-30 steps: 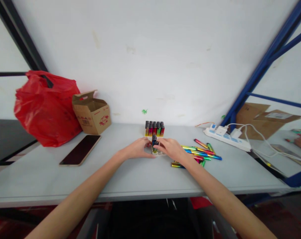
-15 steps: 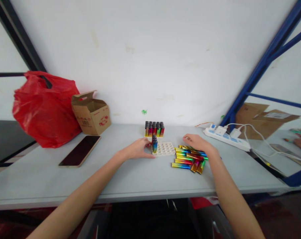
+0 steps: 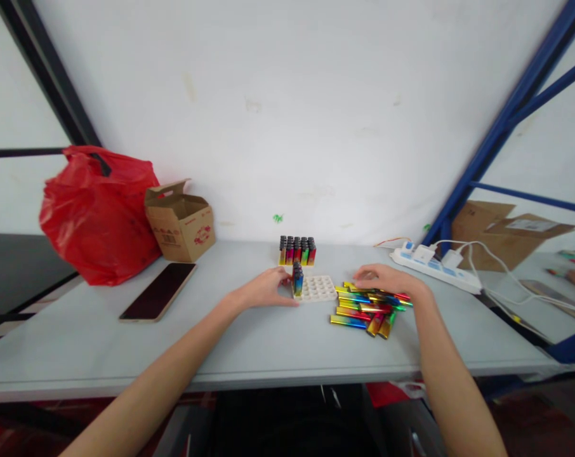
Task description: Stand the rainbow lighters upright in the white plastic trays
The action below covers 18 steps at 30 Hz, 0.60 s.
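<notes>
Our left hand sits at the left end of the white tray, thumb and fingers spread; whether it clamps, we cannot tell. Black-topped lighters stand there, the remaining holes unfilled. Our right hand, over the tray a second ago, is now above the loose shiny pieces, its grip unclear; filling seems barely begun. Behind stands a fuller block of lighters.
</notes>
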Available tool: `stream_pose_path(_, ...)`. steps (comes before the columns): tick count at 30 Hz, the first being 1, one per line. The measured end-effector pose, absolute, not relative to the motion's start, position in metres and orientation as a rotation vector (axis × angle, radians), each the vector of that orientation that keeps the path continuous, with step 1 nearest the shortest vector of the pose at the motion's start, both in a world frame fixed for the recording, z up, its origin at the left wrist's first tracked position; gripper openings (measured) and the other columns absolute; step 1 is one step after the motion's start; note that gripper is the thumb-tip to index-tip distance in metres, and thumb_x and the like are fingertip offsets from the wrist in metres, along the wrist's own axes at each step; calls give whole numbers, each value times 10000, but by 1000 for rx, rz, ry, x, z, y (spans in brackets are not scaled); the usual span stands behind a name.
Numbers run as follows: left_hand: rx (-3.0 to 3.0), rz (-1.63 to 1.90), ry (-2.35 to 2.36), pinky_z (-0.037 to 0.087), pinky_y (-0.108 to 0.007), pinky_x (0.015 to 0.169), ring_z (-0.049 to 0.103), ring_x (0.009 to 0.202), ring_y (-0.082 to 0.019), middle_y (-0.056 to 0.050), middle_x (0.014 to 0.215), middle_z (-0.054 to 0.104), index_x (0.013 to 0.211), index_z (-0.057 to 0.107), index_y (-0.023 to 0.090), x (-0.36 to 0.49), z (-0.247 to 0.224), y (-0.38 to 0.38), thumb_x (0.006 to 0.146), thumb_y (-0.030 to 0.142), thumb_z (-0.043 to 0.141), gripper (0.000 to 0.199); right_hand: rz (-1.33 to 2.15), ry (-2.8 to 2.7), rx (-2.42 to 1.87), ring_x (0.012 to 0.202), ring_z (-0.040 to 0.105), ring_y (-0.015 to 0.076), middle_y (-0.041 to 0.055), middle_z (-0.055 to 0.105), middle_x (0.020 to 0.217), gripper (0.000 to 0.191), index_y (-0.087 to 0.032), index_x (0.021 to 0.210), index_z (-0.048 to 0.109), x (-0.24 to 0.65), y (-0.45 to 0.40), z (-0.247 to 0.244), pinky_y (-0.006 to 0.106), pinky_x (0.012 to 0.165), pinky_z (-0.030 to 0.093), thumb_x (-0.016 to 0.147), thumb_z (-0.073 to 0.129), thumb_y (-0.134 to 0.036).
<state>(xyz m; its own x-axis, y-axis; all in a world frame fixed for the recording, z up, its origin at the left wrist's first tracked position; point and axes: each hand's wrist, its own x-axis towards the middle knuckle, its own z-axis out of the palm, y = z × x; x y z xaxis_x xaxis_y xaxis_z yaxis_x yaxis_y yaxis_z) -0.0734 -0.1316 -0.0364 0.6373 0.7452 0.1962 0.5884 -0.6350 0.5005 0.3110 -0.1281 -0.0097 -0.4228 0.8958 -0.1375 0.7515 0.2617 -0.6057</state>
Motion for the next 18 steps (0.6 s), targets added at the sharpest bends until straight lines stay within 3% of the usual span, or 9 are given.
stream_pose_path(3, 2467, 534, 1059, 536, -378, 955, 675, 1015, -283, -114, 1147, 732, 1175, 717, 147, -73, -37, -131, 738, 583, 837, 629, 954, -2307, -1509, 1023, 731, 273, 96, 799, 1091, 453, -184, 1072, 770, 315, -125, -16, 356, 936, 555, 801, 768, -548)
stream_pose_path(8, 2477, 532, 1072, 537, -385, 951, 672, 1009, -287, -116, 1136, 729, 1155, 719, 150, -73, -38, -129, 729, 592, 840, 625, 660, -2249, -1596, 907, 737, 255, 86, 809, 996, 316, -196, 1050, 749, 308, -124, -16, 350, 835, 557, 902, 667, -463)
stream_pose_path(11, 2489, 509, 1070, 533, -397, 959, 669, 1023, -294, -127, 1144, 721, 1178, 707, 139, -73, -37, -130, 743, 592, 832, 640, 479, -2161, -1547, 797, 725, 249, 66, 799, 869, 378, -209, 1133, 739, 298, -126, -11, 359, 791, 551, 974, 566, -505)
stream_pose_path(15, 2505, 517, 1067, 530, -393, 955, 673, 1018, -297, -116, 1125, 727, 1155, 714, 148, -72, -35, -132, 745, 597, 827, 618, 247, -1990, -1403, 847, 712, 259, 86, 801, 1009, 386, -228, 1071, 771, 285, -126, -8, 380, 840, 527, 966, 578, -546)
stream_pose_path(18, 2509, 505, 1075, 534, -377, 937, 679, 1013, -297, -115, 1128, 730, 1145, 715, 146, -72, -34, -132, 749, 595, 827, 609, 285, -1864, -1354, 692, 636, 212, 43, 747, 820, 411, -219, 1000, 733, 273, -124, -9, 336, 704, 489, 884, 685, -610)
